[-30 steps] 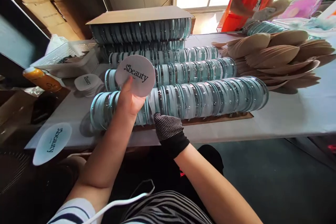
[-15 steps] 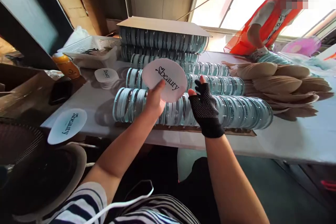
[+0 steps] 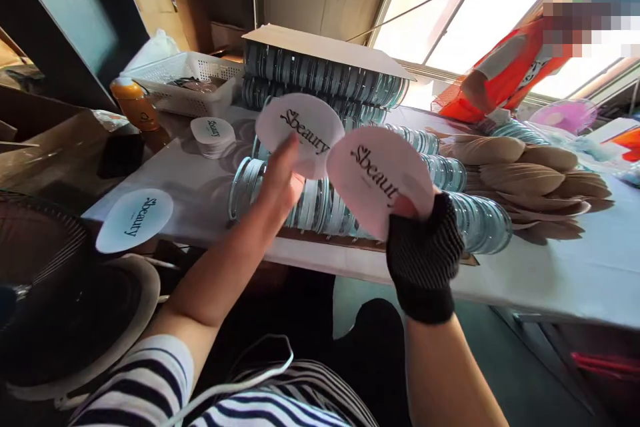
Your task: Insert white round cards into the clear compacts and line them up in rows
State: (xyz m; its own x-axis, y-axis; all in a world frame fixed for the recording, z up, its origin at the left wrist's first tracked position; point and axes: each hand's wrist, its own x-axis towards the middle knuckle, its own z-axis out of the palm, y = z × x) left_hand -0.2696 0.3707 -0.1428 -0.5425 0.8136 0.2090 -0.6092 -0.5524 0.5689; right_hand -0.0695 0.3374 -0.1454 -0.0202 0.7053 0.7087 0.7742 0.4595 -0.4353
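Observation:
My bare left hand [image 3: 284,180] grips a white rounded card [image 3: 273,123] printed "beauty", thumb on its face; whether it is one card or a stack I cannot tell. A similar printed card [image 3: 355,177] is pinched in my right hand [image 3: 425,253], which wears a black fingerless glove. The two cards meet or overlap at their edges. Behind and below them, rows of clear round glass-like pieces [image 3: 485,223] stand on edge along the table. One more printed card [image 3: 117,217] lies at the table's left front edge, and a small stack of them [image 3: 213,137] sits farther back.
A white basket [image 3: 175,97] and an orange bottle [image 3: 134,105] stand at the back left. Brown rounded sheets [image 3: 520,170] are piled on the right. A flat board [image 3: 325,50] covers the rear rows. Across the table is a person in an orange vest [image 3: 530,70]. A fan [image 3: 45,260] is lower left.
My right hand, open and without a card before, now holds a printed card and is nearer to me. My left hand has shifted slightly left within the picture. The view has turned a little.

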